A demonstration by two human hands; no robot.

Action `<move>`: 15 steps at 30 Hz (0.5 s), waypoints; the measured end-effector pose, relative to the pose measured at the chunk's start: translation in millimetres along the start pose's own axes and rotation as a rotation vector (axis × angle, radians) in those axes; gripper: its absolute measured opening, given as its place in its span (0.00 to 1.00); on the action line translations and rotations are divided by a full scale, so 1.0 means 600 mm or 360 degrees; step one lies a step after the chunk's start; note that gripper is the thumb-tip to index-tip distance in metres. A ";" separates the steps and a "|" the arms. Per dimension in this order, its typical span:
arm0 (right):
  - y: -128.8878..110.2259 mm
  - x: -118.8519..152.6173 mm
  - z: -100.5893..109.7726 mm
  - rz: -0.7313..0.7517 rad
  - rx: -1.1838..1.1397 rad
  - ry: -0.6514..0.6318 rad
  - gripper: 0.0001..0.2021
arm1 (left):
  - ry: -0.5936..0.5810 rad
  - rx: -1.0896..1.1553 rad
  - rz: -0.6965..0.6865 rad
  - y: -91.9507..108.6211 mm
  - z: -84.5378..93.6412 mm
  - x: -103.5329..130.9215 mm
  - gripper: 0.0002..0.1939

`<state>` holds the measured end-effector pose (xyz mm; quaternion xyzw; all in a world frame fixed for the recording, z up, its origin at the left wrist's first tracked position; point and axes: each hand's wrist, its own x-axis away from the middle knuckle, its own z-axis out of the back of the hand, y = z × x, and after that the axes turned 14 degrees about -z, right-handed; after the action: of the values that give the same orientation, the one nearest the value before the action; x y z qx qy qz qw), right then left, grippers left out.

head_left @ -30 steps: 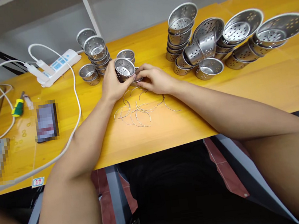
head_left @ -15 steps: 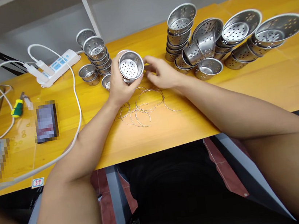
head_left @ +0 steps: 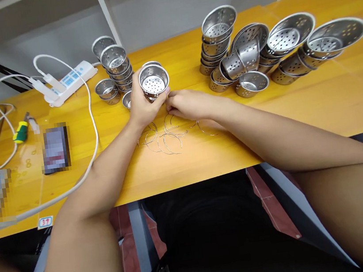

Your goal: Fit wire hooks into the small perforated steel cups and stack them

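Observation:
My left hand is closed around a perforated metal cup, whose open mouth tilts toward me. A second rim shows just behind it, so it may be a stack. Just right of the cup, my right hand has its fingers bunched and pointing down. Whatever they pinch is hidden. Thin curved wires lie loose on the table below both hands. Close behind my left hand stand a stack of perforated cups, a shorter stack and a partly covered cup.
Several stacks of perforated cups fill the back right of the yellow table, some leaning. On the left lie a power strip with a white cable, a green-and-yellow-handled tool and a blurred phone.
My right hand has moved left and down, its fingers drawing together near the wires. My left hand and its cup have shifted slightly left, and the cup's tilt has changed.

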<state>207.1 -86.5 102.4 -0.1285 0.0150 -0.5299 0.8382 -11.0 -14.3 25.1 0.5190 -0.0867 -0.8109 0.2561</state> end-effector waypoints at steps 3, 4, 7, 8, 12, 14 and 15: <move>-0.008 0.010 0.012 -0.0065 0.0182 -0.0059 0.16 | 0.0006 0.0021 -0.0007 -0.001 -0.002 0.001 0.52; -0.010 0.013 0.013 -0.0071 0.0225 -0.0073 0.18 | 0.0013 0.0026 -0.0010 -0.002 -0.003 0.002 0.52; -0.010 0.015 0.012 -0.0066 0.0261 -0.0095 0.20 | 0.0005 0.0016 0.0002 -0.005 -0.003 0.003 0.53; -0.009 0.016 0.010 -0.0060 0.0259 -0.0097 0.20 | -0.0003 0.0007 0.0006 -0.005 -0.003 0.003 0.53; -0.002 0.015 0.004 -0.0030 0.0224 -0.0090 0.19 | -0.0001 -0.0018 -0.0027 -0.004 -0.002 0.002 0.53; 0.002 0.015 0.007 -0.0021 0.0138 -0.0086 0.16 | 0.0012 -0.0017 -0.0033 -0.001 0.000 0.000 0.53; 0.005 0.016 0.011 -0.0014 0.0074 -0.0071 0.15 | 0.0015 -0.0013 -0.0025 0.001 0.001 0.000 0.53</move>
<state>215.2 -92.6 109.2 -0.1210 -0.0166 -0.5308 0.8386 -11.1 -14.7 25.8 0.5225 -0.0782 -0.8107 0.2522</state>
